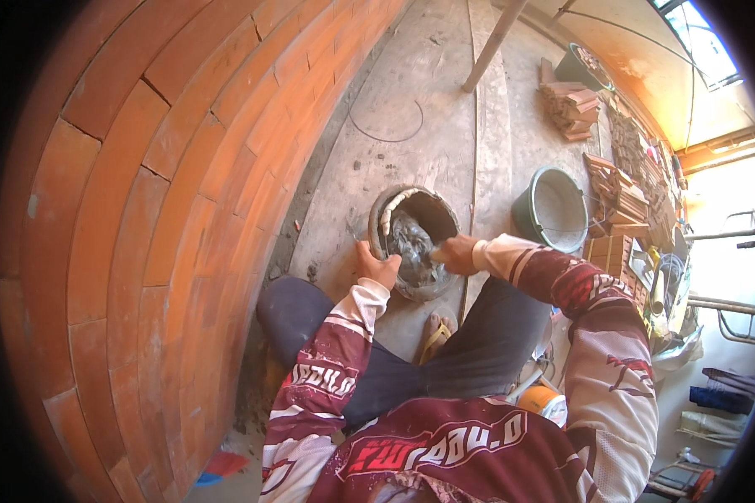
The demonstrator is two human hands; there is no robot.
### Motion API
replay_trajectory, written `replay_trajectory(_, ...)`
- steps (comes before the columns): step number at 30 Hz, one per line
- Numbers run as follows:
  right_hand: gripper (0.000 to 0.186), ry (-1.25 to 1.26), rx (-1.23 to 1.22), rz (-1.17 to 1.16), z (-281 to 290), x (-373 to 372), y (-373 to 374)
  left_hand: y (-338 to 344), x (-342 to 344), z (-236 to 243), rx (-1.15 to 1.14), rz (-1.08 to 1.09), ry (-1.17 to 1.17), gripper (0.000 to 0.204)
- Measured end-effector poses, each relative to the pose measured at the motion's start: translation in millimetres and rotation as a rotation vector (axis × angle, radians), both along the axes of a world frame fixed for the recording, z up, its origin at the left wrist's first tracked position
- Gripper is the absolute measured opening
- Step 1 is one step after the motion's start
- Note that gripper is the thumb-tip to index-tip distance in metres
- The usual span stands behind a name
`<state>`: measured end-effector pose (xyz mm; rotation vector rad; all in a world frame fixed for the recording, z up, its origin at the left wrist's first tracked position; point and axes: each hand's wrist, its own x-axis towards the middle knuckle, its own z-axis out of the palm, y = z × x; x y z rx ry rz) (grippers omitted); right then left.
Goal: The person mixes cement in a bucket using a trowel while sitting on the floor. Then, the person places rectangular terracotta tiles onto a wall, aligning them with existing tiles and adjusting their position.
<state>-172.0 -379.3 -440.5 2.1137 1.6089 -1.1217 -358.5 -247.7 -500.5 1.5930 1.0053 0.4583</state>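
Observation:
A round bucket (453, 220) crusted with cement stands on the floor between my bent legs, wet grey mortar (411, 239) inside and a pale, lumpy strip along its inner rim. My left hand (376, 267) grips the bucket's near left edge. At its right side my right hand (456, 253) is closed on a light-coloured tool handle (438, 253); the tool's working end is hidden in the mortar, so I cannot tell its exact kind. My foot (436, 334) in a yellow sandal shows below the bucket.
An orange brick wall (109, 251) rises close on my left. To the right stand a green bucket (528, 210), stacks of bricks (608, 268), scattered tools and metal frames (721, 302). A pole (491, 50) and a wire loop (386, 138) lie ahead, and an orange container (541, 402) sits by my right hip.

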Motion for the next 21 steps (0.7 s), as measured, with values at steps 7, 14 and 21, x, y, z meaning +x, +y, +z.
replay_trajectory(7,0.026,0.294,0.264,-0.224,-34,-23,-37,-1,3,8,-0.079,-0.033,0.007,0.048)
replay_trajectory(14,0.024,0.572,0.119,-0.765,0,-59,-30,0,-6,-4,-0.047,-0.03,0.015,0.046)
replay_trajectory(21,0.025,0.647,0.123,-0.854,12,-67,-30,2,-11,-11,-0.068,-0.017,0.039,0.042)
